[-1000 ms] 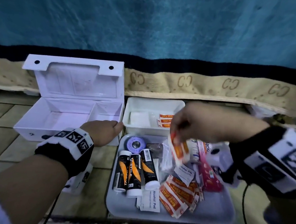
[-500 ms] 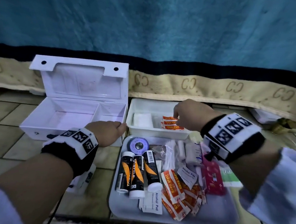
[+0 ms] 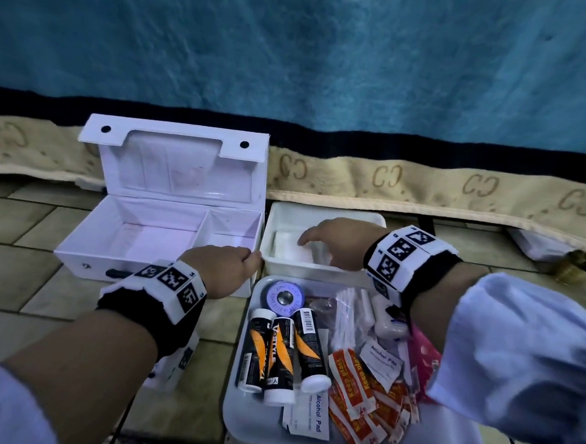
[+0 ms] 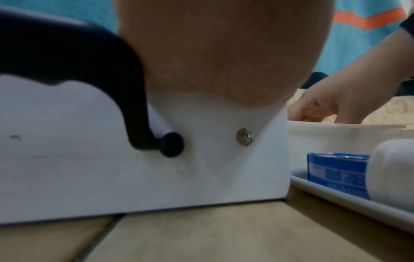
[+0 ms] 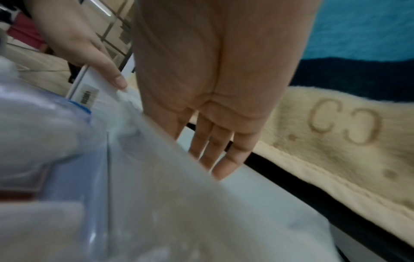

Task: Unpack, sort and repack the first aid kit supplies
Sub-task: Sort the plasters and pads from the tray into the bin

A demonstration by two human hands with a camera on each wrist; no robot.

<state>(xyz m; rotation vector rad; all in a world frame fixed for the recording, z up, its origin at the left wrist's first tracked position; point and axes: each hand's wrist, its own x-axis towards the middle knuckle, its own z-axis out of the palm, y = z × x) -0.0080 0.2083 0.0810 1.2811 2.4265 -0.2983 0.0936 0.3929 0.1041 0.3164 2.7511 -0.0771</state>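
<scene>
Since half a second ago, the right hand (image 3: 334, 245) moved deeper into the small white tray (image 3: 319, 273), fingers straight and empty. Left hand (image 3: 220, 269) grips the open kit box (image 3: 153, 234) beside this tray. Sorting continues, I think; next needs a plaster (image 3: 350, 376) from the big tray (image 3: 238, 421) just before it.

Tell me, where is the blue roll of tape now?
In the head view the blue roll of tape lies at the far left corner of the tray, just beyond the three black-and-orange tubes.

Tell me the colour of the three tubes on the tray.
Black with orange swooshes and white caps: the tubes, clearest in the head view.
</scene>
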